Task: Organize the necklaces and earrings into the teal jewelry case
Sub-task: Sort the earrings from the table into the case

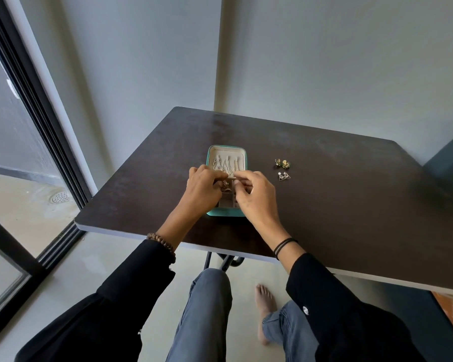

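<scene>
The teal jewelry case (211, 152) lies open on the dark table (324, 205), its cream lid lining holding several silver necklaces (221, 164). Both hands hover over the case's middle. My left hand (203, 188) has curled fingers pinching something small near a gold piece (225, 184) in the lower tray. My right hand (254, 197) pinches a thin pale strip at the hinge line. Two earring pairs lie on the table to the right: a gold-green pair (283, 163) and a triangular silver pair (284, 176).
A grey wall stands behind the table. A glass sliding door with a black frame (37, 105) runs along the left. My legs and a bare foot (266, 304) show under the table's near edge.
</scene>
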